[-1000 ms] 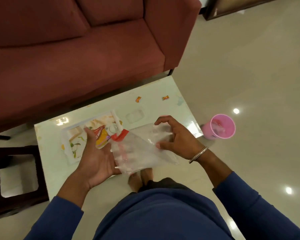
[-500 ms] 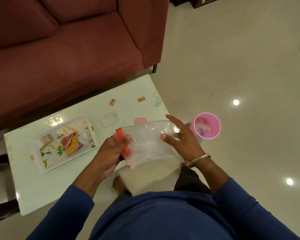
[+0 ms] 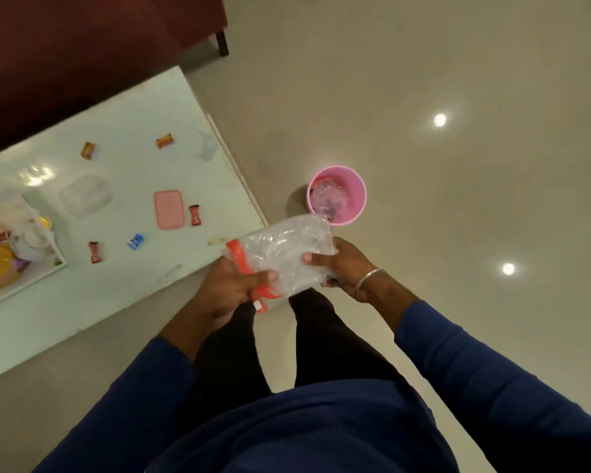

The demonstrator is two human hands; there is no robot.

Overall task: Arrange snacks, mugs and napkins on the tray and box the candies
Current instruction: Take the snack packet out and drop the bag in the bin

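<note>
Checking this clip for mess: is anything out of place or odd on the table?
Yes. Five wrapped candies lie scattered loose across the table, none in the clear box, whose pink lid lies beside it. Both hands grip an empty-looking plastic bag off the table's edge.

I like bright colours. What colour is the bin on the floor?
Pink; the bin shows in the head view.

Looking straight down the body: a dark navy long-sleeved top [image 3: 321,435] fills the bottom of the view, both sleeves running right down to the wrists. Black trousers [image 3: 321,339] cover the legs beneath it. On the right wrist, just behind the right hand [image 3: 342,268], sits a thin silver bangle [image 3: 367,281], plain and round; the left hand [image 3: 229,291] wears nothing.
</note>
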